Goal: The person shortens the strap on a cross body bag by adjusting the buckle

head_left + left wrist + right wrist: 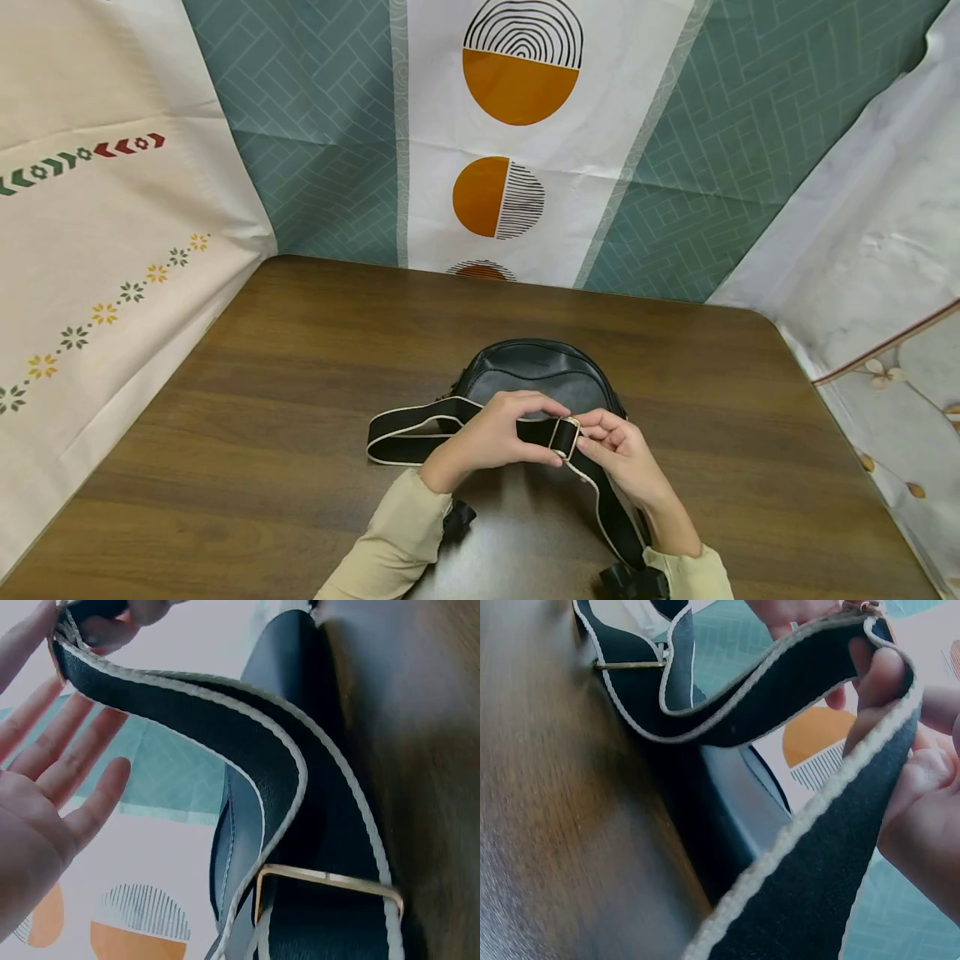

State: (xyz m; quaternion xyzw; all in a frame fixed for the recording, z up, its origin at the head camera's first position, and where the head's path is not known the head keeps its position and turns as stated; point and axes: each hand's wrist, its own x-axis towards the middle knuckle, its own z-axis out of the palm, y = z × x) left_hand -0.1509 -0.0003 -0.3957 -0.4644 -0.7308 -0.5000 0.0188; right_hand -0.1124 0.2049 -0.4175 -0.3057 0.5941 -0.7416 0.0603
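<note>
A black bag (pixel 551 379) with a curved top lies on the wooden table, partly hidden by the hands. Its wide black strap (pixel 405 450), edged in cream cord, loops out to the left and runs down to the right. Between thumb and index finger, my left hand (pixel 498 433) holds a gold slider buckle (pixel 566 437) on that strap, its other fingers spread. My right hand (pixel 626 458) pinches the strap just right of the buckle, fingertips close to the frame. A second gold rectangular ring (pixel 326 877) shows on the strap in the left wrist view.
The brown wooden table (pixel 247 400) extends around the bag. Behind it hangs a teal and white cloth (pixel 517 200) with orange circles. Pale patterned cloths (pixel 97 250) flank the table on both sides. Dark wrist bands (pixel 457 518) sit at the sleeve cuffs.
</note>
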